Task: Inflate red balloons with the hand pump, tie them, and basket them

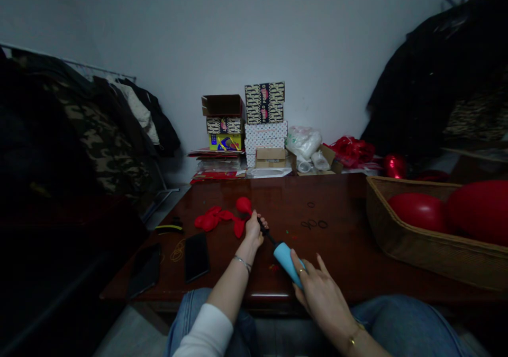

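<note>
A light blue hand balloon pump (286,259) with a black rod and black end slants across the middle of the table. My left hand (254,231) is closed around its black end. A small, rounded red balloon (243,204) sits just beyond those fingers; whether they also pinch its neck is hidden. My right hand (319,288) grips the blue barrel from above and the right, with some fingers stretched out. To the left of my left hand lies a pile of limp red balloons (212,219).
On the brown table (341,261) lie black rings (313,223), yellow rubber bands (178,251), a black phone (197,257) and another dark flat item (145,271). A wicker basket (428,251) holding large red balloons (420,211) stands right. Stacked boxes (265,103) line the back wall.
</note>
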Demonstrator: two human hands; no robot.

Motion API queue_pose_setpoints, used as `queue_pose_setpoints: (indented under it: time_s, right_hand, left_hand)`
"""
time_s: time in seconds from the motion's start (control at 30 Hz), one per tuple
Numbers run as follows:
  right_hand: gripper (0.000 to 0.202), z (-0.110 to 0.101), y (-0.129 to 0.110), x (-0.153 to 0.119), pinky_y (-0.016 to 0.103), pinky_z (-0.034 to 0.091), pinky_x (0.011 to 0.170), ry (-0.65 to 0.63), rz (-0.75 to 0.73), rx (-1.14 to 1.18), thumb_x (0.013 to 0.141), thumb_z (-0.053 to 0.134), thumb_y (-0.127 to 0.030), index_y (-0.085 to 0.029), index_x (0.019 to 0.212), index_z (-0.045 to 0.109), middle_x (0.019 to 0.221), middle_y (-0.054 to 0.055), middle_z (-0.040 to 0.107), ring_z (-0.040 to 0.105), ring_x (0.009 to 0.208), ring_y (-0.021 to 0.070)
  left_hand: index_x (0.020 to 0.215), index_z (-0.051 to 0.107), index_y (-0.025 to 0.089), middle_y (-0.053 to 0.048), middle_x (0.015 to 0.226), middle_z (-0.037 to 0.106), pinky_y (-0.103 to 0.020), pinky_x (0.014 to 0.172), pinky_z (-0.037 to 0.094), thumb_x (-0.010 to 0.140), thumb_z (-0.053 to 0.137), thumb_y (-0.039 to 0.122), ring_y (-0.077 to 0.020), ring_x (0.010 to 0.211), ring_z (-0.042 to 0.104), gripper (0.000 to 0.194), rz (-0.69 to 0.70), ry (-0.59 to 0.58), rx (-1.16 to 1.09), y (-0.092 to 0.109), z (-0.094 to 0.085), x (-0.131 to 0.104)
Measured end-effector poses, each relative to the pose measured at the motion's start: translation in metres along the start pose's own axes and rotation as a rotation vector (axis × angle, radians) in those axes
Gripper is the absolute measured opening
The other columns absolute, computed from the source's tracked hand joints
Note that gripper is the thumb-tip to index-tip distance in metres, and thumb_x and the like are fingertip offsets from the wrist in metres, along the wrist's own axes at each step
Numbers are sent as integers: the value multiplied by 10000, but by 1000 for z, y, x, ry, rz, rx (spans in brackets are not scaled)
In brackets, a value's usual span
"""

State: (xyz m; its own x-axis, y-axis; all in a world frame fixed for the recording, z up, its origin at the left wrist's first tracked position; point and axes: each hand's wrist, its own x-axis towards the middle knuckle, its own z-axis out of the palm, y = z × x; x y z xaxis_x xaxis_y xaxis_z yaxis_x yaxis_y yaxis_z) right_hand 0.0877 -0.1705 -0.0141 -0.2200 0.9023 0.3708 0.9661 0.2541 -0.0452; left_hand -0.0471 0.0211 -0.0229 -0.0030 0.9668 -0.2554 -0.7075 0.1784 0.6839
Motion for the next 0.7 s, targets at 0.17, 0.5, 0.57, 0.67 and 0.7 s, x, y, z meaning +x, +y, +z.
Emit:
queue_pose_setpoints:
  time_s: [0.17,0.5,0.57,0.67,0.7]
  right_hand:
    - [655,0,16,-30,477,270,1068,57,-59,9,788,498,-145,-137,1398,260,1096,100,624,619,937,198]
    - [606,-4,9,-14,458,258,1077,9,5,0,769,491,-120,-130,1360,358,1031,92,645,630,907,199]
    - [593,-6,6,-5,448,246,1081,-4,17,3,776,481,-117,-132,1358,366,1022,89,646,628,910,191]
    - [576,-9,1,11,428,230,1084,-38,33,-6,781,470,-108,-127,1349,383,994,88,651,630,898,179]
    - [574,-10,-1,17,424,228,1083,-56,40,-13,782,471,-109,-123,1349,385,983,89,651,632,887,176]
  left_hand:
    - [676,401,176,55,490,376,-153,375,274,890,456,382,-54,376,365,302,-15,23,-14,7,-1,2]
    - [668,400,175,48,496,381,-161,386,293,896,439,373,-59,379,368,304,-41,8,-20,-2,0,-2]
    - [669,408,174,43,496,396,-169,389,301,897,437,366,-64,377,377,299,-46,3,2,-8,2,-4]
    - [670,419,173,40,491,409,-177,396,314,893,446,347,-70,380,395,285,-65,4,27,-16,4,-6]
    - [670,421,172,39,491,415,-178,401,319,891,452,337,-71,383,402,277,-69,3,30,-18,4,-6]
